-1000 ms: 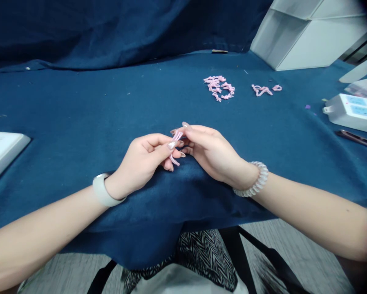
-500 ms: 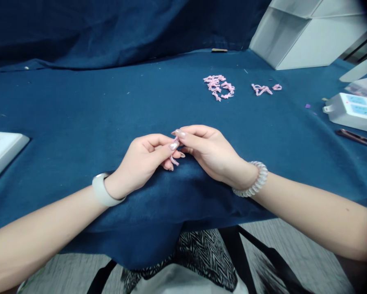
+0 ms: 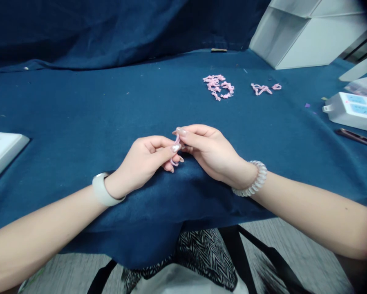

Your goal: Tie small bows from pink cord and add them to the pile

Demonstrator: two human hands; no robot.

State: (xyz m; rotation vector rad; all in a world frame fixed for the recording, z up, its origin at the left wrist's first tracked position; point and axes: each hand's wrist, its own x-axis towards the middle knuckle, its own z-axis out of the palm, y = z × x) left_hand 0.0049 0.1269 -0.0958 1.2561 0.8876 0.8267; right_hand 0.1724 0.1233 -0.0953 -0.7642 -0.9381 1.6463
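Note:
Between my two hands is a thin pink cord (image 3: 177,139), partly hidden by the fingers. My left hand (image 3: 149,157) pinches it between thumb and forefinger, and a curved bit of cord shows below the thumb. On the upper part of the cord, my right hand (image 3: 206,149) is closed with thumb and forefinger together. The fingertips of both hands nearly touch near the table's front edge. Farther back lies a group of several knotted pink cord pieces (image 3: 214,84), and right of it a smaller pink group (image 3: 262,89).
A white box-like object (image 3: 2,153) sits at the left edge. On the right are a white case with blue labels (image 3: 356,110) and a dark slim tool (image 3: 358,138). Pale storage bins (image 3: 318,43) stand at the back right on the blue cloth (image 3: 79,106).
The cord between my fingertips now bows into a curve, and its lower end has shifted and shows less. My hands have barely moved.

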